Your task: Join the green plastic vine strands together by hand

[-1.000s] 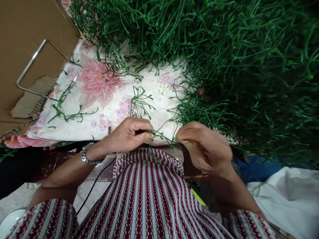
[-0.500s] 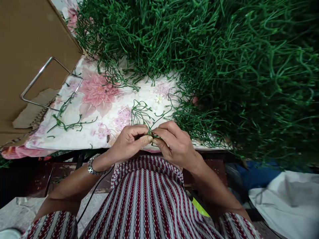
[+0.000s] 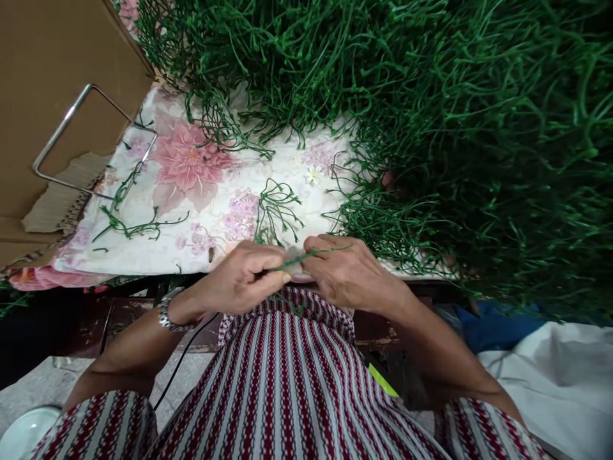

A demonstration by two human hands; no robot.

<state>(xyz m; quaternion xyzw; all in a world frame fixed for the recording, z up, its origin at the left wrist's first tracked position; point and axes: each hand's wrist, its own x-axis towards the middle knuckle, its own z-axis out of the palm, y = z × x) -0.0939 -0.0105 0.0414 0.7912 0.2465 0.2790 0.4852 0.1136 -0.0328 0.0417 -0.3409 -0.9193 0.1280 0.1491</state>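
Note:
My left hand [image 3: 251, 275] pinches a green plastic-looking stem [image 3: 316, 253] between thumb and fingers, just above the table's front edge. From that pinch the stem runs right, across the curled fingers of my right hand [image 3: 340, 268]. My right hand is closed, slightly apart from the left; what its fingertips grip is hidden. More green strands hang below my left hand, against the striped shirt. Just beyond it a branched green sprig [image 3: 278, 207] lies on the floral cloth [image 3: 211, 220].
A big heap of green stems [image 3: 383, 83] fills the back and right of the table. At left, a bent metal wire frame [image 3: 64, 131] leans by a cardboard box [image 3: 48, 57], near loose sprigs [image 3: 136, 230]. White fabric [image 3: 550, 383] lies at lower right.
My hands have moved slightly apart, the right one shifting right and turning its knuckles up. The stem now stretches across the right fingers. The view has shifted a little.

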